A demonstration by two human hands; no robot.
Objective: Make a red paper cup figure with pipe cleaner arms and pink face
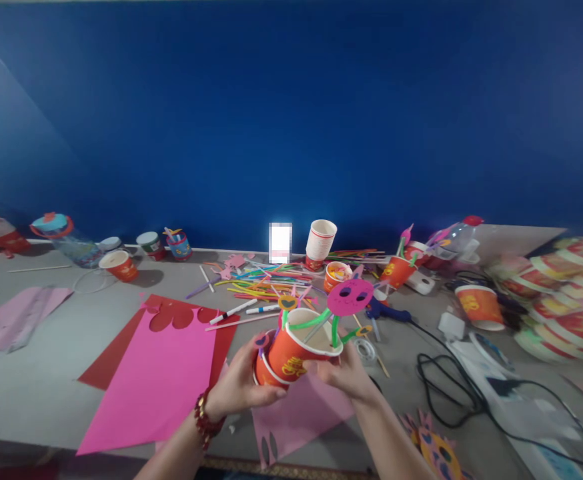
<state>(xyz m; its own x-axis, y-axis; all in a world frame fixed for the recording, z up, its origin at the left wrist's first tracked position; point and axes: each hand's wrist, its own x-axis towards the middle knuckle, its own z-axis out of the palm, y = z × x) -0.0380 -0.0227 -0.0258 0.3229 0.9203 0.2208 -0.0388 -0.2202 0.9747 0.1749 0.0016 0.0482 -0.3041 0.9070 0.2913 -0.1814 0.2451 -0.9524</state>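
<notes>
Two orange-red paper cups, one nested in the other, are tilted over the middle of the table. My left hand (244, 380) wraps round the outer cup (270, 365) near its base. On the right side, my right hand (342, 373) is closed round the upper cup (296, 350). From that cup rise green pipe cleaners (335, 328) and a magenta paper face (350, 297) with drawn eyes. Small orange paper pieces (287, 303) with dark hearts sit at the pipe cleaner ends. The fingers behind the cups are hidden.
Magenta paper (166, 373) lies over red paper at left. Markers (234, 311) and colourful pipe cleaners (266, 283) are behind the cups. At right are a blue glue gun (389, 311), its black cable, an orange cup (479, 307) and blurred stacked cups (566, 293).
</notes>
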